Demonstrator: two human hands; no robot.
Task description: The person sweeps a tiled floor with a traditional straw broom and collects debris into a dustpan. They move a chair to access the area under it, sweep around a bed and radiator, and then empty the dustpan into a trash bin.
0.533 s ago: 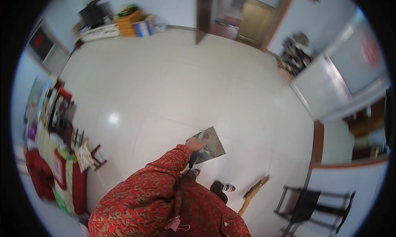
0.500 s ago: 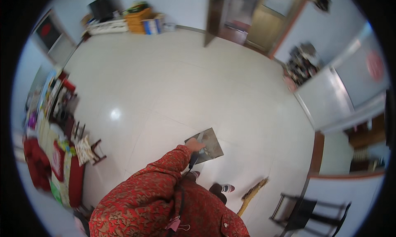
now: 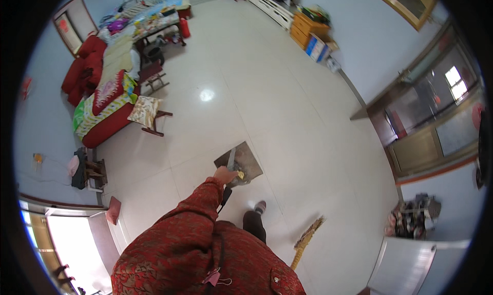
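From the lower edge my left arm, in a red patterned sleeve, reaches forward over the floor. My left hand (image 3: 225,175) is closed on the handle of a flat, square, grey-brown dustpan (image 3: 250,160). Some pale and yellowish debris (image 3: 240,175) lies on the pan near my fingers. A dark, narrow piece (image 3: 226,195) shows beside my wrist; I cannot tell what it is. At the lower right the straw head of a broom (image 3: 308,237) sticks out from beside my jacket. My right hand is out of sight, so what holds the broom is hidden.
Pale tiles (image 3: 205,125) cover the floor around my foot (image 3: 261,206). A red sofa (image 3: 110,128), a cushioned stool (image 3: 145,111) and a loaded table stand at left. A wooden drawer unit (image 3: 304,30) is far right, shoes (image 3: 411,215) lower right, a bright doorway (image 3: 77,249) lower left.
My view has turned left, so the room has swung rightward, and the sofa side shows more. The dustpan stays in my left hand. One foot shows now instead of two.
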